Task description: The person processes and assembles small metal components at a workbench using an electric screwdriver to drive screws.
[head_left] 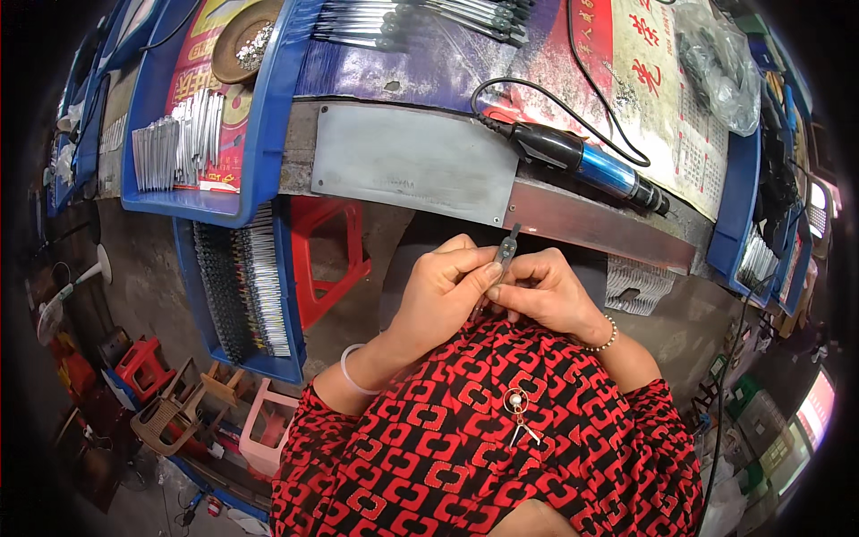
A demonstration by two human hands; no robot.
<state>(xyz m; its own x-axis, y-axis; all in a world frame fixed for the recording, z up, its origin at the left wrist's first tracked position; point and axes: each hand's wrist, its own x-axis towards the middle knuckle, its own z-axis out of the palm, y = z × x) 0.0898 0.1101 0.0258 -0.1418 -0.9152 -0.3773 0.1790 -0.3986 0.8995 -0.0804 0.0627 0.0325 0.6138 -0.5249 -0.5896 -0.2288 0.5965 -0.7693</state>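
A narrow grey metal piece (507,251) with small round rivets or holes and a darker tip stands upright in front of my body, just off the bench's near edge. My left hand (447,291) pinches it between thumb and fingers from the left. From the other side, my right hand (550,294) closes its thumb and fingers round the lower part. Its lower end is mostly hidden by my fingers, so its exact kind cannot be made out.
A black and blue electric screwdriver (586,166) lies on the bench beyond my hands, its cord looping behind. A metal plate (403,161) covers the bench edge. Blue trays (259,116) hold slender metal pieces (179,143). More dark-ended pieces (358,22) lie at the far side.
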